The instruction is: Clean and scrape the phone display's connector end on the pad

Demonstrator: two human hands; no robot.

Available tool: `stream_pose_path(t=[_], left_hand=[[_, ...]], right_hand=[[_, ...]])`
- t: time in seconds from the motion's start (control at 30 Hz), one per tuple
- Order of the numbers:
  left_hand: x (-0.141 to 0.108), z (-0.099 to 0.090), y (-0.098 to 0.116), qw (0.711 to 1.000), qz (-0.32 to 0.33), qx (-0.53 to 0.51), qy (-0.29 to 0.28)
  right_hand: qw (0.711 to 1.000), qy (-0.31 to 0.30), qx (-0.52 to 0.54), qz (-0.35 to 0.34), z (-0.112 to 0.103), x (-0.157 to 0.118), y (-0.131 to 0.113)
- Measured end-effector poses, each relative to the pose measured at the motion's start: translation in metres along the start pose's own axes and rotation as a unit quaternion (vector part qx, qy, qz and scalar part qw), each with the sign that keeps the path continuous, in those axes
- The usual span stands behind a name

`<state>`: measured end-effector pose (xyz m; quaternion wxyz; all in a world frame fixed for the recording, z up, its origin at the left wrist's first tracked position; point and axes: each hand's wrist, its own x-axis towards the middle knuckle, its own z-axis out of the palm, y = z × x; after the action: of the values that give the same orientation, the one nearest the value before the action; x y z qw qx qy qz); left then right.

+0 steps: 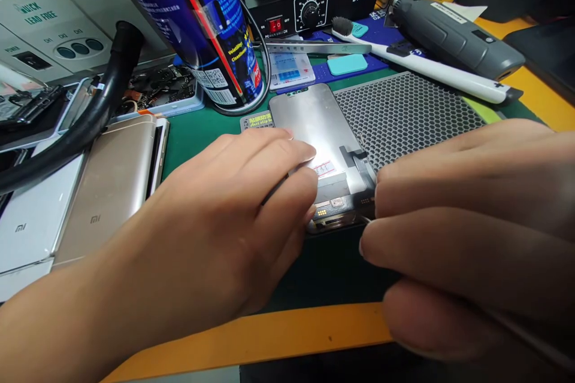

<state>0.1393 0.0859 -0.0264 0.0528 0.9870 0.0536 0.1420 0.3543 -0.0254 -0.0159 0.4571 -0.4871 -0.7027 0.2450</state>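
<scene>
A phone display panel (309,114) lies metal back up on the green mat, a black flex cable on its right side and gold contacts near its lower edge. My left hand (251,209) is closed over the panel's left side, fingers curled on its metal back. At the lower right corner, my right hand (453,221) pinches a thin metal tool (525,335). The tool's fine tip meets the panel's bottom edge; most of its shaft is hidden by the fingers, so its exact kind cannot be made out.
Behind stand a blue spray can (211,30) and a black BY-940 unit (314,12). A perforated metal plate (404,111), a brush (431,66) and a grey power tool (453,36) lie right. Phones (108,173) and a black hose (103,102) are left.
</scene>
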Motion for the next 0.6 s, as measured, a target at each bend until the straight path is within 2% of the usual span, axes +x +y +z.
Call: stream_pose_path(t=[0.07,0.13,0.23,0.3,0.33,0.4,0.47,0.6], left_hand=[[0.0,0.0,0.0,1.0,0.003,0.004,0.001],[0.0,0.0,0.0,1.0,0.005,0.004,0.001],[0.0,0.0,0.0,1.0,-0.004,0.002,0.015],[0.0,0.0,0.001,1.0,-0.005,0.005,0.021],[0.0,0.0,0.002,1.0,-0.004,0.01,0.019],[-0.002,0.0,0.003,1.0,-0.004,0.026,0.011],[-0.003,0.001,0.004,0.999,-0.007,0.042,0.005],[-0.004,0.001,0.005,0.999,-0.004,0.051,0.01]], right_hand=[[0.997,0.058,-0.053,-0.008,0.006,-0.001,-0.001],[0.993,0.085,-0.077,-0.035,0.012,-0.001,-0.001],[0.99,0.054,-0.076,-0.103,0.014,-0.003,0.006],[0.986,0.012,-0.097,-0.134,0.012,-0.005,0.012],[0.984,-0.032,-0.108,-0.141,0.01,-0.006,0.014],[0.984,-0.068,-0.137,-0.096,0.006,-0.005,0.016],[0.984,-0.114,-0.104,-0.093,0.003,-0.001,0.016],[0.976,-0.104,-0.106,-0.161,-0.004,0.015,0.015]])
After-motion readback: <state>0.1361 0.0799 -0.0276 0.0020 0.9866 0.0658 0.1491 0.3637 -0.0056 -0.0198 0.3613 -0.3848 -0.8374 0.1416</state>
